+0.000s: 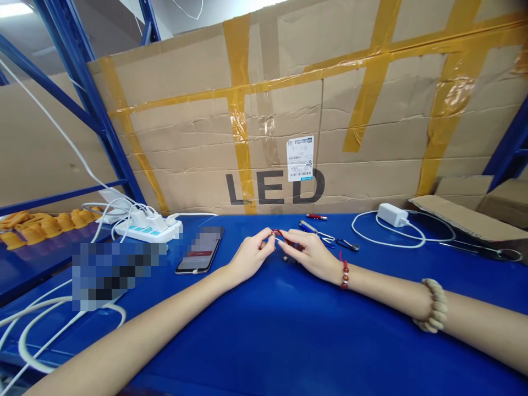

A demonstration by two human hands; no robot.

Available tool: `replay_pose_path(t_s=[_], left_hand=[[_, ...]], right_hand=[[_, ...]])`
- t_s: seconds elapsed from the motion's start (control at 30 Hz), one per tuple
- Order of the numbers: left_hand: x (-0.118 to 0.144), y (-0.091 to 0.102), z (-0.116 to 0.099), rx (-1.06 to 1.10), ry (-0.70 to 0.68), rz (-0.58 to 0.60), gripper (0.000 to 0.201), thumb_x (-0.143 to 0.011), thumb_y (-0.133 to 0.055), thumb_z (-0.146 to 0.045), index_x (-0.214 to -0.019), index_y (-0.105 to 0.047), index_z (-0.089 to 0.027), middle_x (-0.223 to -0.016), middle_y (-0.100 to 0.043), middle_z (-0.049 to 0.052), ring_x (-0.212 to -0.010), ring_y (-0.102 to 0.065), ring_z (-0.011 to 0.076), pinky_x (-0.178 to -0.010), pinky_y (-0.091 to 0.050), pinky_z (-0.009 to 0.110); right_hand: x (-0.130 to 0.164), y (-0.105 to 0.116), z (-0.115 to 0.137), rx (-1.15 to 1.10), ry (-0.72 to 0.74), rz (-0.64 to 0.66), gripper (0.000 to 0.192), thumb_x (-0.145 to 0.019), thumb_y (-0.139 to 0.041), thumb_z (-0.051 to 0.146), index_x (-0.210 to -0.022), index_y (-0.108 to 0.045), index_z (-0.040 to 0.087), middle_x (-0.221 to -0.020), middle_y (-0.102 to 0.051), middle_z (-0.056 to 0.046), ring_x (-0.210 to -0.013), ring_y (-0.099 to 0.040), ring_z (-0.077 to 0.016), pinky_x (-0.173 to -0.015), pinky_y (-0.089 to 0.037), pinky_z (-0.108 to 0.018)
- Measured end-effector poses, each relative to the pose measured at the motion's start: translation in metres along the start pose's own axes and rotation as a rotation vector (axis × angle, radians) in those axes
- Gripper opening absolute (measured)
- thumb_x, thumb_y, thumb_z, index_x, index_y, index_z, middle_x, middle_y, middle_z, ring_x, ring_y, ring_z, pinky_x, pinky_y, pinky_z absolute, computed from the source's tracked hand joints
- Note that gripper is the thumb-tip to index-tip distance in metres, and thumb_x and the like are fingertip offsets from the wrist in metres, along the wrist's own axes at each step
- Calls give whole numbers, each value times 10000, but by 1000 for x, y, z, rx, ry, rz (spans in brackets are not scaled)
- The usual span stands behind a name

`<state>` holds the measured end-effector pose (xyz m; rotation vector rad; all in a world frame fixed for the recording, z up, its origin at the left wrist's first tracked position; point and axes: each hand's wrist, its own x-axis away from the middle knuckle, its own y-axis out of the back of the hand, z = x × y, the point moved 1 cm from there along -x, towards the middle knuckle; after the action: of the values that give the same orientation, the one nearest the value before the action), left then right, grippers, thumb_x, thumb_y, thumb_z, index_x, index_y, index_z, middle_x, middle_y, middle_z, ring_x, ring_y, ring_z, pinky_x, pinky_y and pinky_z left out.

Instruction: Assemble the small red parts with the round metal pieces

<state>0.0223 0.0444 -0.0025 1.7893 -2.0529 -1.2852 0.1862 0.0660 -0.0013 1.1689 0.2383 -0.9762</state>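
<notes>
Above the blue tabletop, my left hand (252, 256) and my right hand (314, 252) meet fingertip to fingertip. Both are closed in a pinch on a thin red cord (277, 231), which arches in a small loop between them. What else the fingertips hold is too small to make out. A small round metallic piece (285, 258) lies just below my right fingers. Beyond that hand are a blue and silver tool (307, 226), a dark metal clip (347, 245) and a small red cylinder (316, 216). My right wrist wears a red beaded bracelet (345, 275).
A phone (200, 250) lies left of my hands, near a white power strip (150, 231) with several cables. To the right are a white charger (391, 215) with its cable and scissors (508, 254). A large taped carton (185, 148) stands along the table's back (264, 341).
</notes>
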Motion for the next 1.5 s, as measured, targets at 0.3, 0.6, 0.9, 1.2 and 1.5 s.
replay_pose_path(t_s=[0.3, 0.6, 0.9, 1.2, 1.5], left_hand=[[0, -1, 1, -19, 7, 5, 273, -856, -316, -403, -733, -399, -173, -554, -379, -65, -464, -304, 62, -459, -236, 192], [-1, -2, 3, -31, 0, 23, 267, -856, -318, -395, -716, -382, -176, -540, -353, -70, -461, -298, 62, -460, -234, 194], [-1, -3, 3, -64, -2, 42, 252, -855, -328, -386, -748, -425, -179, -569, -393, -62, -514, -371, 75, -518, -307, 190], [0, -2, -7, 106, 19, 48, 249, -871, -332, -387, -802, -450, -179, -640, -442, -38, -503, -386, 65, -472, -302, 178], [-4, -4, -4, 438, 106, 198, 336, -811, -424, -492, -793, -425, -156, -592, -332, -66, -406, -279, 16, -372, -201, 158]], right_hand=[[2, -1, -2, 34, 0, -15, 278, -885, -389, 319, -825, -598, 146, -638, -473, -2, -584, -437, -106, -563, -352, -226], [-1, 0, 0, 51, 6, -56, 252, -875, -405, 269, -783, -600, 138, -596, -457, 6, -541, -402, -94, -535, -333, -218], [0, 1, 0, 77, 9, -111, 315, -878, -390, 299, -732, -621, 141, -554, -454, 8, -515, -389, -92, -522, -323, -225], [-3, -1, -7, 64, -33, -201, 286, -868, -419, 309, -838, -649, 141, -640, -548, -14, -574, -446, -103, -582, -363, -227], [-1, -2, -7, 114, 30, -176, 322, -898, -360, 331, -969, -626, 163, -706, -572, -29, -640, -494, -119, -651, -396, -238]])
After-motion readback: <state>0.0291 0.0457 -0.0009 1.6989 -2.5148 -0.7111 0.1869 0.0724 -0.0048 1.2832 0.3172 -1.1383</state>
